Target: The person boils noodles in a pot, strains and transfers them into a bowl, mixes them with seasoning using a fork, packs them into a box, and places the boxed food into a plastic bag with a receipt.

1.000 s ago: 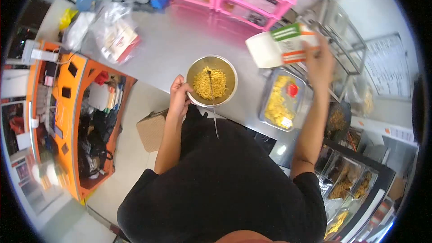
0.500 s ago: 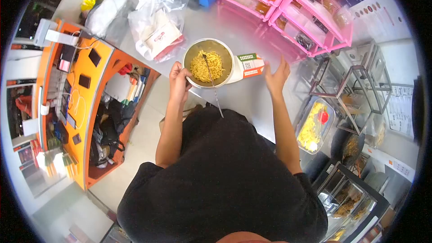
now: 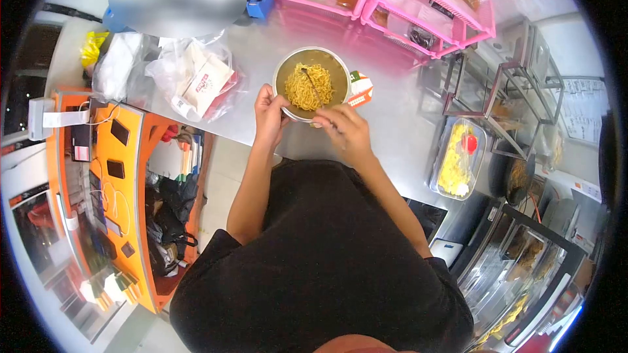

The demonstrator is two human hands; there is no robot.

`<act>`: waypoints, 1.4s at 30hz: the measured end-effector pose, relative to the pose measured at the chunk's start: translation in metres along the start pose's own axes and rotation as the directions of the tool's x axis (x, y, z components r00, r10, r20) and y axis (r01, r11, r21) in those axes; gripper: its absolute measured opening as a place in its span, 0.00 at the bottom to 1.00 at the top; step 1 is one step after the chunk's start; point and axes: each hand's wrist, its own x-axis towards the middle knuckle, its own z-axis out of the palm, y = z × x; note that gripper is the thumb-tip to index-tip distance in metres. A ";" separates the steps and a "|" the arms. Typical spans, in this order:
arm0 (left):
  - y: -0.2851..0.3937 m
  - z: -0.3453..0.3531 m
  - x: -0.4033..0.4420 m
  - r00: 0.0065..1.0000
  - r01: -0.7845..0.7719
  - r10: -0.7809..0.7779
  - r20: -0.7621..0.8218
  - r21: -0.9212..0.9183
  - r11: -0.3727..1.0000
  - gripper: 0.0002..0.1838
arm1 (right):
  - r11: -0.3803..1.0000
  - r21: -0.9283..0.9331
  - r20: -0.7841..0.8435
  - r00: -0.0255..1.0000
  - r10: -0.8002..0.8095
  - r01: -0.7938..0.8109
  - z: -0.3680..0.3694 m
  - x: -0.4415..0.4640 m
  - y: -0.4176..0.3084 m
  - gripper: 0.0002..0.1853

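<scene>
A round metal bowl (image 3: 280, 72) of yellow noodles (image 3: 307, 91) is over the steel counter in front of me. My left hand (image 3: 268, 114) is closed on its near-left rim, thumb on the edge. Among the noodles lies a thin, long-handled utensil (image 3: 312, 84); its head is buried, so its kind cannot be told. My right hand (image 3: 345, 132) is at the near-right rim with fingers pinched round the handle and slightly blurred. Partly hidden behind the bowl's right side is a white, orange and green printed food carton (image 3: 360, 89).
Plastic bags with a printed paper packet (image 3: 208, 82) lie left on the counter (image 3: 392, 124). Pink drawer racks (image 3: 418, 19) and a blue tape dispenser (image 3: 260, 1) stand behind. Rightward are a metal frame (image 3: 497, 117) and a tub of yellow food (image 3: 454, 168). An orange shelf unit (image 3: 134, 202) stands left.
My right hand has come in from the right, away from beside the carton, to the utensil's handle at the bowl. My left hand still holds the rim. The camera view has shifted.
</scene>
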 end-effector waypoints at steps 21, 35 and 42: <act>-0.054 -0.031 0.008 0.714 -0.657 0.453 0.535 0.736 0.166 0.13 | 0.972 0.089 -0.189 0.954 0.232 -0.218 -0.015 -0.085 0.034 0.08; -0.094 -0.065 0.010 0.475 -0.736 0.626 0.619 0.669 -0.104 0.19 | 0.988 0.033 -0.211 0.965 0.153 -0.150 -0.036 -0.108 0.031 0.09; -0.088 -0.057 0.016 0.455 -0.728 0.595 0.663 0.661 -0.180 0.18 | 0.996 -0.088 -0.144 0.990 -0.009 -0.004 -0.007 -0.093 0.048 0.07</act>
